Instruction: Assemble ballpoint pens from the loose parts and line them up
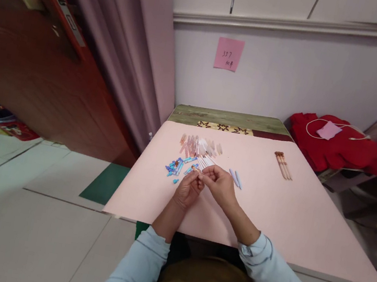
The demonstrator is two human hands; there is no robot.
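My left hand (187, 190) and my right hand (220, 183) meet over the pink table cover (271, 209), fingers pinched together on a thin pale pen part (202, 174) held between them. Just beyond my hands lie a row of clear pinkish pen tubes (198, 146), a scatter of small blue pen pieces (177, 166) and several thin white refills (206, 161). Two pale blue pen barrels (236, 178) lie right of my right hand.
A few finished pens with brown ends (283, 165) lie at the far right of the cover. A red cloth with a white cable (337, 143) sits on a seat to the right. A pink note (229, 54) hangs on the wall. A curtain and a wooden door stand at left.
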